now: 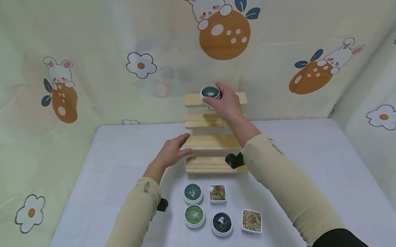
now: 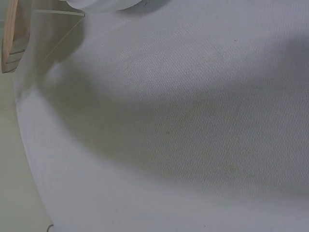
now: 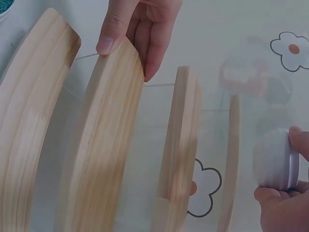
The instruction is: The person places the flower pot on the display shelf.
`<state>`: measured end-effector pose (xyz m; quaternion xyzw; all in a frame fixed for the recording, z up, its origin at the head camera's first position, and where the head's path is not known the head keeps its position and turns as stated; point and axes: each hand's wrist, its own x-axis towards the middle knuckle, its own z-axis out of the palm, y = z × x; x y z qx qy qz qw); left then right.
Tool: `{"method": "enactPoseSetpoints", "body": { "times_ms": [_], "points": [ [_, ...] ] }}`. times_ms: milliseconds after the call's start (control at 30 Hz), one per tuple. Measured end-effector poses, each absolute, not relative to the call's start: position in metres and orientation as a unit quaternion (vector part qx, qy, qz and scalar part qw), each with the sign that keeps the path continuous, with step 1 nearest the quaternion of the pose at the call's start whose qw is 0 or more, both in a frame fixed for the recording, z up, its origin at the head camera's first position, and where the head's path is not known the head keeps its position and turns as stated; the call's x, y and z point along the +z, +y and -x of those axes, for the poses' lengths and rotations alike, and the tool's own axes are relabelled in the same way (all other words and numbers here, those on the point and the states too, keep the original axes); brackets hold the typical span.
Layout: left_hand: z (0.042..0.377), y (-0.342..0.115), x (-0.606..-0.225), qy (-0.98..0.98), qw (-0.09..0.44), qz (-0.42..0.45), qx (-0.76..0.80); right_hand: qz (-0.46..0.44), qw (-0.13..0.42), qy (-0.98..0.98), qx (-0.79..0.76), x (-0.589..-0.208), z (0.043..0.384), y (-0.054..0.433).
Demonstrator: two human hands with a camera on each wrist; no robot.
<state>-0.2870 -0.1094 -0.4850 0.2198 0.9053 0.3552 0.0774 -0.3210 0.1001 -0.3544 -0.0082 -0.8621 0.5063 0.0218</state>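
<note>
A tiered rack (image 1: 212, 142) with pale wooden shelves on clear supports stands at the back of the table. My left hand (image 1: 172, 151) is at its left side; in the right wrist view that left hand (image 3: 157, 29) grips the end of one wooden shelf (image 3: 104, 140), thumb in front and fingers behind. My right hand (image 1: 229, 104) holds a round white jar (image 1: 210, 91) with dark green contents, at the height of the top shelf (image 1: 191, 100). In the right wrist view the jar (image 3: 271, 159) appears apart from the shelves, pinched between thumb and fingers. The left wrist view shows neither hand.
In front of the rack sit round white jars with green (image 1: 194, 214), blue-green (image 1: 192, 191) and dark (image 1: 222, 223) contents. Two square white containers (image 1: 251, 221) hold tan bits. A patterned curtain (image 1: 98, 70) hangs behind the white tabletop (image 1: 324, 173).
</note>
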Motion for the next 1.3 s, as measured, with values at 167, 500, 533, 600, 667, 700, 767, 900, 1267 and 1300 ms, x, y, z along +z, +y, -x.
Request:
{"method": "enactPoseSetpoints", "body": {
  "times_ms": [167, 500, 533, 600, 667, 700, 767, 900, 1267, 1300],
  "points": [
    [0.285, -0.11, -0.484, 0.907, 0.076, -0.221, 0.351, 0.012, 0.021, -0.868, 0.496, -0.359, 0.327, 0.095],
    [0.286, -0.11, -0.482, 0.91, 0.079, -0.213, 0.348, 0.007, 0.027, -0.878, 0.479, -0.368, 0.338, 0.1],
    [0.286, -0.11, -0.483, 0.91, 0.078, -0.213, 0.347, 0.005, 0.027, -0.878, 0.478, -0.369, 0.339, 0.1],
    [0.287, -0.11, -0.483, 0.911, 0.078, -0.212, 0.346, 0.002, 0.028, -0.878, 0.479, -0.369, 0.34, 0.099],
    [0.287, -0.11, -0.484, 0.911, 0.08, -0.213, 0.343, 0.002, 0.03, -0.877, 0.48, -0.37, 0.341, 0.099],
    [0.287, -0.11, -0.484, 0.911, 0.081, -0.213, 0.343, 0.002, 0.031, -0.876, 0.481, -0.37, 0.341, 0.099],
    [0.286, -0.109, -0.484, 0.911, 0.084, -0.211, 0.345, 0.002, 0.034, -0.876, 0.482, -0.371, 0.341, 0.099],
    [0.286, -0.109, -0.483, 0.911, 0.086, -0.207, 0.347, 0.002, 0.038, -0.877, 0.479, -0.37, 0.342, 0.097],
    [0.285, -0.108, -0.482, 0.911, 0.092, -0.197, 0.351, 0.01, 0.031, -0.874, 0.485, -0.368, 0.341, 0.095],
    [0.284, -0.108, -0.482, 0.91, 0.091, -0.197, 0.352, 0.008, 0.033, -0.874, 0.485, -0.369, 0.341, 0.095]
  ]
}}
